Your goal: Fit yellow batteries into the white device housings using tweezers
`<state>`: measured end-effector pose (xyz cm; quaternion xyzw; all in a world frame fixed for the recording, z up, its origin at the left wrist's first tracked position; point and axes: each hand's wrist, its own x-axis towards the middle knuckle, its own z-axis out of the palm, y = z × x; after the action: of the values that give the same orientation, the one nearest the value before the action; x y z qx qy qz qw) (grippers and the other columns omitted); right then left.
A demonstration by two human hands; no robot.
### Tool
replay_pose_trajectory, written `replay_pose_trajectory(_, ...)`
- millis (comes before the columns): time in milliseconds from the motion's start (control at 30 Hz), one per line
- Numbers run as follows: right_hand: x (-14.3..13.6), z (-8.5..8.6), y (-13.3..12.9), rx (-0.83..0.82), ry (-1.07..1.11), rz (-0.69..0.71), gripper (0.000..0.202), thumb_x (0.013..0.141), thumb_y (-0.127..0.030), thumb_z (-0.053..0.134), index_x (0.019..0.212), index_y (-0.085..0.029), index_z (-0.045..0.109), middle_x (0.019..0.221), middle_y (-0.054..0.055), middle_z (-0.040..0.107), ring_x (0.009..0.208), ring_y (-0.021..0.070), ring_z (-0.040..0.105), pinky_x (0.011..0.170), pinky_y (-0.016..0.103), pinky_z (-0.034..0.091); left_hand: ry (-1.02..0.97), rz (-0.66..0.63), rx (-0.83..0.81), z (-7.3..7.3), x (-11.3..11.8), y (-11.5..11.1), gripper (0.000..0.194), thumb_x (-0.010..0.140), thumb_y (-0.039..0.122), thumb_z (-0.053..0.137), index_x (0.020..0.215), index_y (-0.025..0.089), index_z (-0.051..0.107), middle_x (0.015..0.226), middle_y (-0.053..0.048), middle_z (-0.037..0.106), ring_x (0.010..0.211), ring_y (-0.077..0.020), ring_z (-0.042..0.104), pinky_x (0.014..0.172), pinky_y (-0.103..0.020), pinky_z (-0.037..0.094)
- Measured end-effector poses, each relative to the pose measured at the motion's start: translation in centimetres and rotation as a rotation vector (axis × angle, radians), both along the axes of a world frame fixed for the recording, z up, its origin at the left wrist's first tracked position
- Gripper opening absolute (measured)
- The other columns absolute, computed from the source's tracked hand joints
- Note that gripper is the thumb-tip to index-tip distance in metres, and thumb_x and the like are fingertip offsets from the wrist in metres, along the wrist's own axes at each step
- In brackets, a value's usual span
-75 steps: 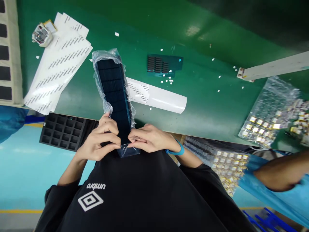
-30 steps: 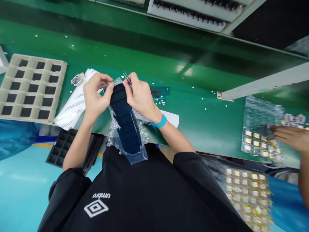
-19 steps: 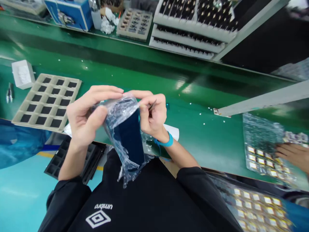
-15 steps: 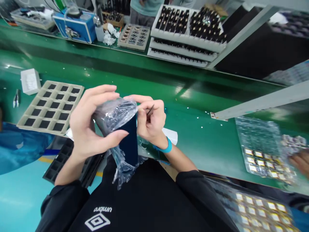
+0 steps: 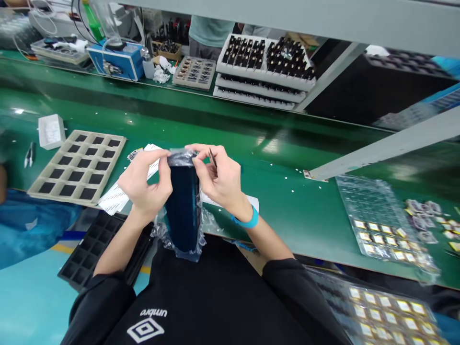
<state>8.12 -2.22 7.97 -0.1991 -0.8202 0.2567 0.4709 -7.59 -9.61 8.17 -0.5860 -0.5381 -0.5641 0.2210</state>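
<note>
A dark blue, flat block stands upright before my chest, with crumpled clear plastic film over its top edge and around its lower end. My left hand pinches the film at the upper left corner, thumb against fingers. At the upper right corner, my right hand pinches the film too. A thin dark pointed tool, perhaps tweezers, sticks out of that same hand. What the block is made of cannot be made out.
White printed strips lie beside a beige compartment tray. Further left are a small white box and tweezers. On the right sits a clear tray of small parts below a grey post. Black trays are below the table edge.
My left hand has gone from spread around the block's side to a pinch at its top corner. The block has turned to show its broad dark face. A hand at far right has left view.
</note>
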Motion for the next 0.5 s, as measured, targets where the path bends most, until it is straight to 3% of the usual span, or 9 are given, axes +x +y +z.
replay_pose_trajectory(100, -0.5, -1.6, 1.2, -0.03, -0.084, 0.036, 0.017, 0.109, -0.037, 0.05, 0.104, -0.021, 0.052, 0.099, 0.004, 0.073, 0.076, 0.0122, 0.066, 0.072, 0.026, 0.05, 0.01, -0.198, -0.297, -1.5, -1.0, 1.2, 0.015, 0.096, 0.019, 0.06, 0.095, 0.019, 0.075, 0.088, -0.003, 0.079, 0.08, -0.0173, 0.075, 0.077, -0.03, 0.06)
replay_pose_trajectory(200, -0.4, -3.8, 2.5, -0.096, -0.167, 0.026, 0.022, 0.108, -0.037, 0.048, 0.099, -0.019, 0.055, 0.092, 0.003, 0.071, 0.074, 0.0128, 0.063, 0.074, 0.026, 0.048, -0.08, -0.387, -0.618, -3.8, -2.1, 2.2, 0.022, 0.093, 0.023, 0.057, 0.103, 0.018, 0.076, 0.092, -0.005, 0.08, 0.082, -0.0193, 0.076, 0.08, -0.032, 0.062)
replay_pose_trajectory(367, 0.2, -6.5, 3.7, -0.128, -0.399, -0.033, 0.027, 0.102, -0.039, 0.062, 0.109, -0.014, 0.065, 0.11, 0.012, 0.074, 0.089, 0.019, 0.065, 0.083, 0.031, 0.048, 0.063, -0.289, -0.677, -7.3, -3.0, 3.0, 0.03, 0.09, 0.026, 0.061, 0.116, 0.017, 0.073, 0.119, -0.012, 0.076, 0.112, -0.0291, 0.069, 0.101, -0.049, 0.057)
replay_pose_trajectory(500, -0.5, -6.9, 4.3, -0.143, -0.556, -0.017, 0.024, 0.103, -0.033, 0.06, 0.113, -0.013, 0.069, 0.112, 0.014, 0.076, 0.1, 0.024, 0.07, 0.089, 0.033, 0.049, 0.173, -0.15, -0.713, -7.8, -3.0, 4.0, 0.029, 0.093, 0.023, 0.058, 0.115, 0.016, 0.075, 0.122, -0.015, 0.075, 0.12, -0.0358, 0.062, 0.101, -0.055, 0.052)
